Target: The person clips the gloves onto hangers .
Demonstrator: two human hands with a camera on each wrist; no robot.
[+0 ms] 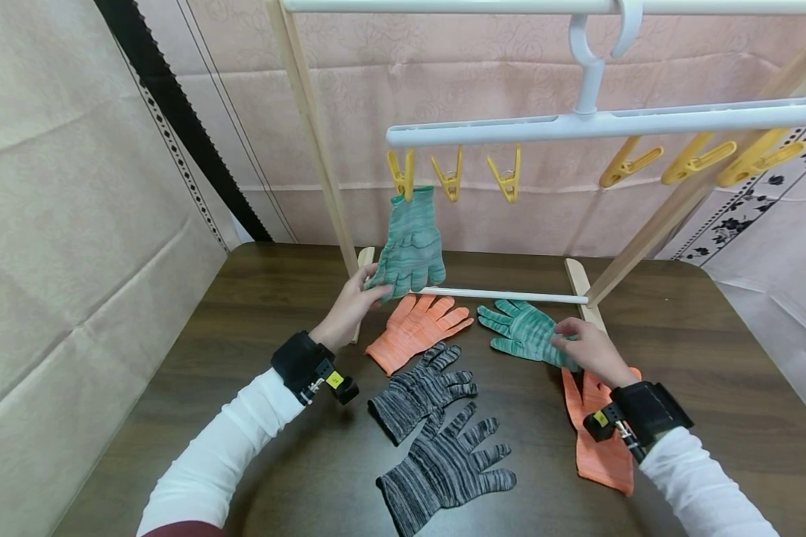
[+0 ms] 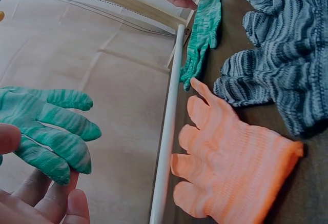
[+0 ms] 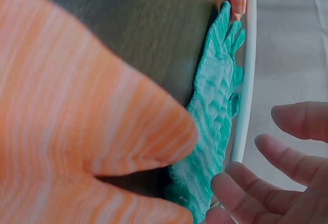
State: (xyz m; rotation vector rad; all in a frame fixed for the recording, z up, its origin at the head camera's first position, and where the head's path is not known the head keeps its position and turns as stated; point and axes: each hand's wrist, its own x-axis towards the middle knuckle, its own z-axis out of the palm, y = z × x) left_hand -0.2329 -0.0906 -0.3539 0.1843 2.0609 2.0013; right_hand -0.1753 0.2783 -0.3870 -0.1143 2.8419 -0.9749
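Observation:
A green glove (image 1: 413,242) hangs by its cuff from a yellow clothespin (image 1: 403,173) at the left end of a pale blue hanger (image 1: 483,131). My left hand (image 1: 351,304) holds its lower edge by a fingertip, with the thumb in front and the fingers behind (image 2: 43,203). A second green glove (image 1: 520,328) lies on the table. My right hand (image 1: 594,349) is over its cuff end, fingers loosely bent and apart (image 3: 279,178); whether they touch the glove I cannot tell. Beneath the right wrist lies an orange glove (image 1: 601,440), large in the right wrist view.
Another orange glove (image 1: 413,328) and two black-and-grey striped gloves (image 1: 419,388) lie down the table's middle. Several more yellow clothespins (image 1: 507,179) hang from the hanger. A wooden rack (image 1: 316,142) with a white lower bar (image 1: 510,295) stands at the back.

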